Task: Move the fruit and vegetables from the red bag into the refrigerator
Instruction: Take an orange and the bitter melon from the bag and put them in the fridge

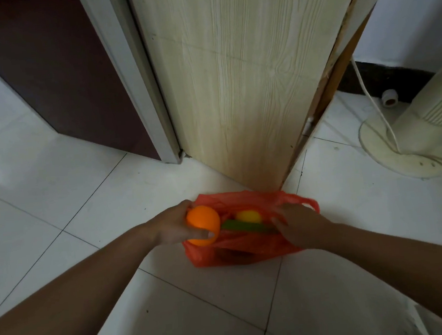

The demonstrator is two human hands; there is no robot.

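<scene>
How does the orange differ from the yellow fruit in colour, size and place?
The orange is orange; the yellow fruit is yellow. The orange looks larger than the yellow fruit. The left hand holds the orange; the yellow fruit lies in the red bag. Both look round.

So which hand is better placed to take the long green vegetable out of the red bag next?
Right. The right hand sits at one end of the green vegetable inside the red bag; whether it grips it yet is unclear. The left hand is full: it holds the orange.
</scene>
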